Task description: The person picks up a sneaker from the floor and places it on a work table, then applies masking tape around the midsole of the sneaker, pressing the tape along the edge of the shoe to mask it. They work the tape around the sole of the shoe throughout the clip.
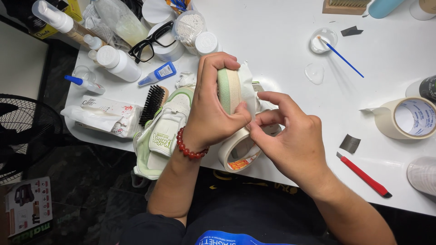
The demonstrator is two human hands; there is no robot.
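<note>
- White worktable (290, 41), crowded with bottles and a big tape roll (405, 117).
- Our left hand (210, 109) is clenched around the sneaker (228, 90), raised above the table edge — we hold it steady.
- Our right hand (290, 136) pinches masking tape (247, 86) onto the sole; we press along the edge, smoothing wrinkles.

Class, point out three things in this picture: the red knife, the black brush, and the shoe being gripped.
Red knife (363, 174), head view, middle of its handle.
Black brush (152, 104), head view, on the bristles.
Shoe (228, 90), head view, sole edge beside the left hand (211, 113).
</note>
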